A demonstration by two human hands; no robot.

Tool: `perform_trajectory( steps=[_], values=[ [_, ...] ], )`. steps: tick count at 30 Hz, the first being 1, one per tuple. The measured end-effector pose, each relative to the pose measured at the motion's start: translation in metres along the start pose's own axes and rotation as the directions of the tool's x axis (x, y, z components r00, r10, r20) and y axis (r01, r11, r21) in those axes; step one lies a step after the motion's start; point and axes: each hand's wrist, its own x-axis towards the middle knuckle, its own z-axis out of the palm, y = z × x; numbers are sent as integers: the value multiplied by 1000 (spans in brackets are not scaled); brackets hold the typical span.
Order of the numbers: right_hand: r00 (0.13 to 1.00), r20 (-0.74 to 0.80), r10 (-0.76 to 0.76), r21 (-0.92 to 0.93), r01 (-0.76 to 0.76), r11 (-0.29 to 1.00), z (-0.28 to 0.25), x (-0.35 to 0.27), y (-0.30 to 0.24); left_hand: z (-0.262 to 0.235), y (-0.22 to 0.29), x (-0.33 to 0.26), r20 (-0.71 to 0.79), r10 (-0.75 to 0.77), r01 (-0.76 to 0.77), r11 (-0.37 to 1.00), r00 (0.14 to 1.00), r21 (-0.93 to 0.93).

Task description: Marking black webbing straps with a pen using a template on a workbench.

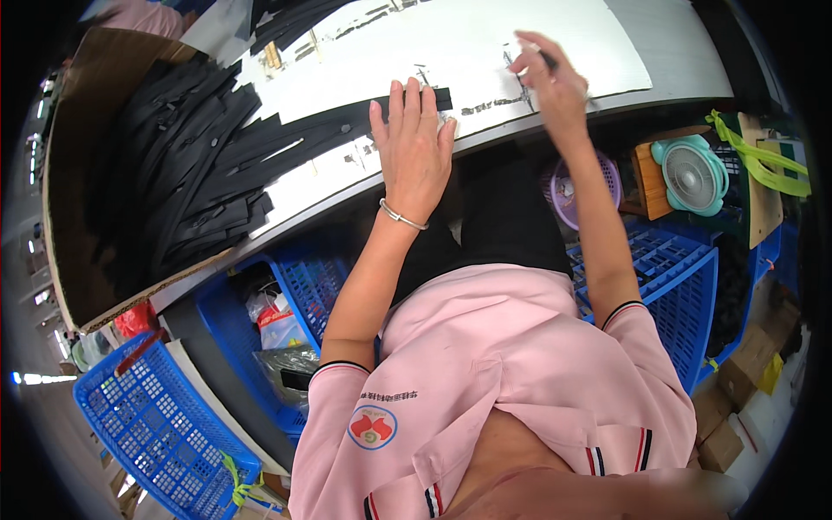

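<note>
My left hand (413, 139) lies flat, fingers stretched out, on the end of a black fabric strip (347, 121) near the front edge of a white work board (485, 52). A metal bangle is round that wrist. To the right, my right hand (556, 87) is raised a little over the board with its fingers bent round a dark pen-like object (549, 60). Most of that object is hidden by the fingers. Black marks and smudges cover parts of the board, including a row between my hands.
A cardboard box (74, 173) at the left brims with black strips (186, 147). Blue plastic baskets (160, 416) stand below the table on both sides. A purple basket (568, 195) and a turquoise fan (693, 173) are at the right. More black strips lie at the far left.
</note>
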Motion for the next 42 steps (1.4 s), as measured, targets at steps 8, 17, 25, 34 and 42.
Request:
perform_trajectory(
  steps=[8,17,25,34,42],
  values=[
    [841,159,-517,-347,538,768,34,-52,-11,0,-2,0,52,21,-9,975,998,-224],
    [781,288,-554,-410,624,665,-7,-37,7,-46,-138,-9,-16,-154,154,962,988,226],
    [840,231,-491,-440,541,717,-25,-31,15,-50,-97,-3,-77,-21,20,1000,997,-5],
    [833,292,-470,-542,549,636,-27,-43,11,-18,-37,-1,24,16,-16,1000,1000,14],
    [881,178,-438,-636,442,632,-43,-32,37,-22,-4,-19,64,16,-9,995,998,-96]
  ],
)
